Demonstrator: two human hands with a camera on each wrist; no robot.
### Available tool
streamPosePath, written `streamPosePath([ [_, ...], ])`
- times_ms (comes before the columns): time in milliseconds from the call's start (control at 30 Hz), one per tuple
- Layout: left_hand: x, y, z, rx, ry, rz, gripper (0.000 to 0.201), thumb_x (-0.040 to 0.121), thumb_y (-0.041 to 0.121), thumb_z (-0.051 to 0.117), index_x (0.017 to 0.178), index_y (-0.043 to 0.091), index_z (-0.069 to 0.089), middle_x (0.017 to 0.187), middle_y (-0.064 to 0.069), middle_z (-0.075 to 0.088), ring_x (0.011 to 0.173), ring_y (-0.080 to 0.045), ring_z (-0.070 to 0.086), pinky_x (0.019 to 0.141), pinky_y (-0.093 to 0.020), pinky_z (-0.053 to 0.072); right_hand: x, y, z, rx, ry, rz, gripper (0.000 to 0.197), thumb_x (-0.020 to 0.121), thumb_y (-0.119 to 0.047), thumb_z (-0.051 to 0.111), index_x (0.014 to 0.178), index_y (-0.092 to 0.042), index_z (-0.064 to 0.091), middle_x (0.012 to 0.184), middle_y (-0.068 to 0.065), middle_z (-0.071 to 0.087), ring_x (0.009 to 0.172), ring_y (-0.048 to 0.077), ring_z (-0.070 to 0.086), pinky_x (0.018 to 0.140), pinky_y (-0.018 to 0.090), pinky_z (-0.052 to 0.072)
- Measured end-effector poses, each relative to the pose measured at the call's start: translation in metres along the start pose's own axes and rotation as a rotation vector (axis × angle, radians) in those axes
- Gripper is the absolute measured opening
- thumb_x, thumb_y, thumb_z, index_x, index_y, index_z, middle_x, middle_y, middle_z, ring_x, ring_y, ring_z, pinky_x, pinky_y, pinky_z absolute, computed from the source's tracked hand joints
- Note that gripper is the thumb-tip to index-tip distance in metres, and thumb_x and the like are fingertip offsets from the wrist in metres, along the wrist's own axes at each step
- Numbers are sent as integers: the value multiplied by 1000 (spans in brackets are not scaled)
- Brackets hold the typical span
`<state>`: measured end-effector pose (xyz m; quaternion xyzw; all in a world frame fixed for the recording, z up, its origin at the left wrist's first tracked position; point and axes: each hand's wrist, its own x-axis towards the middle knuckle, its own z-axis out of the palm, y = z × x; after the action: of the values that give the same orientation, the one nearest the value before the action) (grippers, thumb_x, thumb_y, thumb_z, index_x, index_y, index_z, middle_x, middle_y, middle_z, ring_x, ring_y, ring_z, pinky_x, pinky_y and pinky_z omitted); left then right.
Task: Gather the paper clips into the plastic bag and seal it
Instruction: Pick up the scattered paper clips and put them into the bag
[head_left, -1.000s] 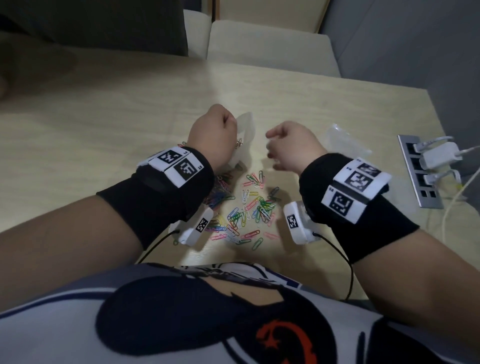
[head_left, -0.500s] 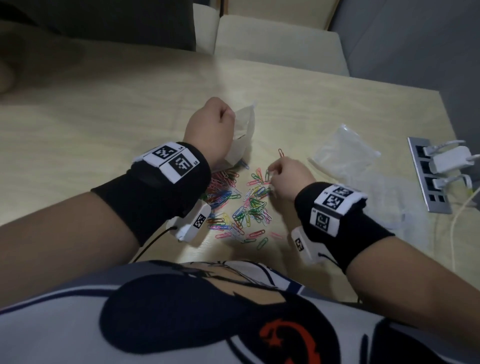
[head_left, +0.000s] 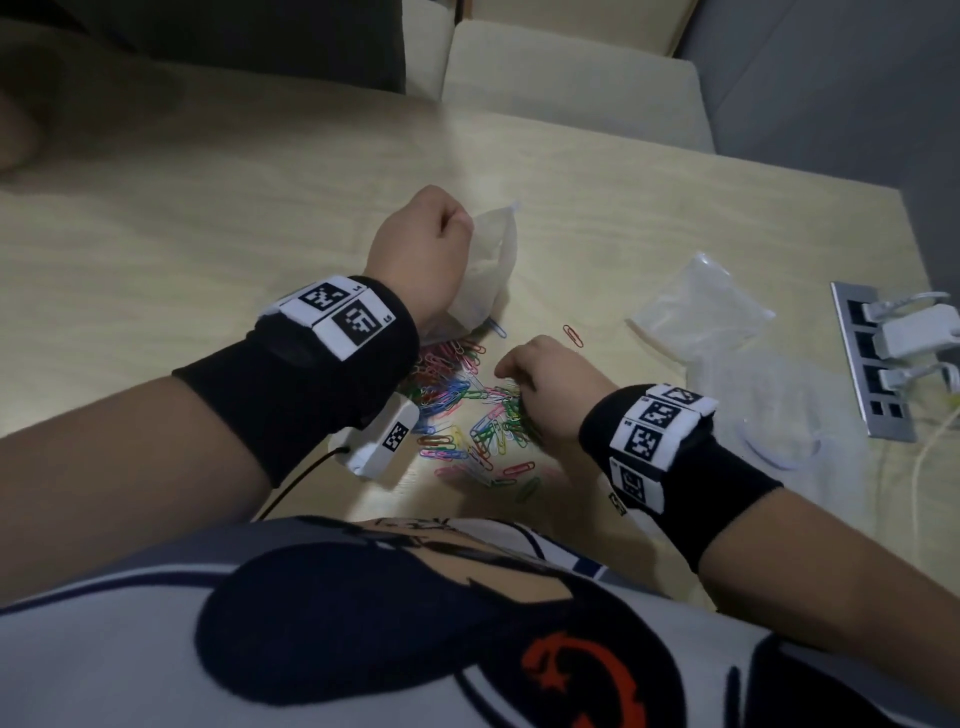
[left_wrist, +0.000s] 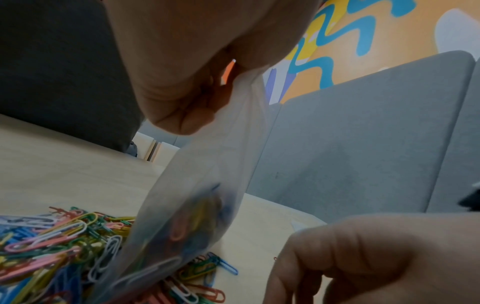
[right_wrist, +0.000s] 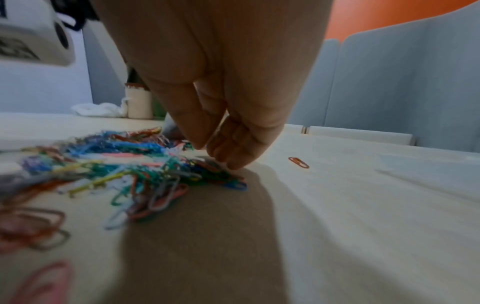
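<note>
1. Pale wood-grain table (head_left: 208, 218) fills the scene, dimly lit, with a soft glare patch at its far middle.
2. Grey padded partitions (left_wrist: 363, 133) stand along the far edge; behind them the left wrist view shows an orange wall (left_wrist: 376, 37) with blue and yellow squiggles.
3. Cream cushioned seats (head_left: 571, 83) sit beyond the far table edge.
4. At the far right a silver power strip (head_left: 867, 374) is set in the tabletop, with white chargers plugged in.
5. Spare clear bags (head_left: 701, 312) lie flat on the right, well apart from the pile.
6. The left hand (head_left: 421, 249) is curled into a fist, pinching the top of the plastic bag (head_left: 488, 270), which hangs down to the table with some coloured clips inside.
7. Paper clips (head_left: 467, 415) lie in a loose pile at the near middle, just beside the bag's bottom.
8. The right hand (head_left: 550, 389) is down on the pile's right side, fingertips (right_wrist: 228, 158) bunched together on the clips; whether any are pinched I cannot tell.
9. One red clip (head_left: 572, 335) lies alone, far right of the pile.
</note>
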<state>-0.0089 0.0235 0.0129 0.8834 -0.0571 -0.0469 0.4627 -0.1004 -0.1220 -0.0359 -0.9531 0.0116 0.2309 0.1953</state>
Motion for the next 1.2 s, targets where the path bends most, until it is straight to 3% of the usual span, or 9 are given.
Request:
streamPosePath([
  [67,0,0,1,-4,2,1,21,96,24,42,98,11,57,86,-1,55,81,-21,49,69,-28,34,-9,1,-2,12,15,35,38,86,-18,56,124,-19,56,120,8,50,111,27,54,97,34,45],
  [167,1,1,4,7,2,13,22,96,24,43,100,9,59,88,-2,56,83,-20,49,68,-27,33,-27,0,-1,-117,-82,200,71,69,-39,77,125,-18,40,120,8,41,107,30,54,86,39,50],
  [233,1,1,5,8,5,17,22,95,23,43,101,8,59,88,-2,56,84,-20,49,68,-27,33,-39,-5,7,-197,-188,305,88,58,-40,87,122,-16,32,116,10,37,95,32,57,72,38,50],
  [333,0,2,7,1,2,21,22,95,23,43,100,8,59,88,-4,56,84,-21,49,70,-28,35,-43,-11,30,-172,-156,354,74,67,-26,83,117,-15,30,117,11,35,77,30,55,64,36,45],
  [500,-2,2,8,4,-3,27,22,96,23,43,100,8,59,87,-4,56,83,-21,49,69,-27,34,-31,-17,34,53,-16,409,63,74,-28,76,118,-12,35,116,9,34,86,27,52,68,32,41],
  [633,-2,2,8,-2,-3,37,21,95,22,44,99,8,59,85,-3,55,82,-21,48,69,-29,34,-18,-12,22,137,78,300,60,77,-28,70,127,-14,39,126,9,36,98,28,56,76,30,45],
  [800,-3,1,9,-2,-9,40,21,95,22,44,98,8,58,74,2,51,79,-21,48,67,-28,34,-13,-14,23,60,11,154,102,58,-50,80,142,-26,27,133,8,26,115,31,48,96,42,49],
  [1000,-2,1,9,-6,-12,37,17,96,22,44,95,11,57,69,8,48,79,-20,48,67,-27,33,-7,-8,26,-70,120,39,36,89,-28,57,122,-16,51,118,12,40,97,35,57,81,34,46],
  [1200,-2,3,11,-15,-44,30,13,94,23,46,89,16,55,75,2,55,81,-22,53,72,-30,40,-3,5,17,-27,183,85,19,88,-15,56,106,-14,63,108,12,53,95,32,58,81,31,44],
])
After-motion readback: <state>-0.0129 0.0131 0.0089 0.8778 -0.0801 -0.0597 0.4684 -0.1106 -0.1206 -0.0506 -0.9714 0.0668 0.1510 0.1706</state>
